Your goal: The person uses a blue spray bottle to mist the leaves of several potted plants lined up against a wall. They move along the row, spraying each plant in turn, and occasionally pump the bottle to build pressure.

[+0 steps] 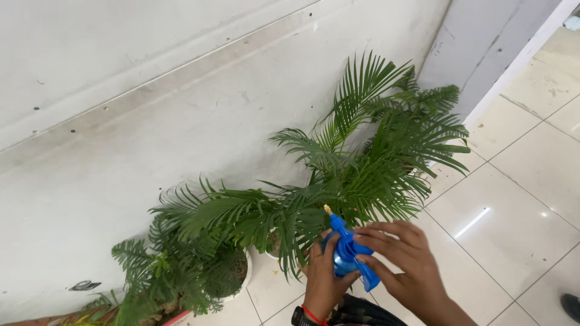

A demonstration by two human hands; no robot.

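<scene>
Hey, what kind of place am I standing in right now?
Probably an indoor corridor or lobby of a building: glossy white floor tiles, a plain white wall, and potted palms lined along it, which both hands are tending with a blue spray bottle.

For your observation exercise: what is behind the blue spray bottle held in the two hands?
Behind the blue spray bottle spread green palm fronds, then the white wall. The fronds and both hands cover the palm's own pot and the bottle's lower body.

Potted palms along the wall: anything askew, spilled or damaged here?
Nothing stands out. The potted palms stand upright by the wall; no soil or water shows on the floor tiles. Both hands, left and right, hold a blue spray bottle.
</scene>
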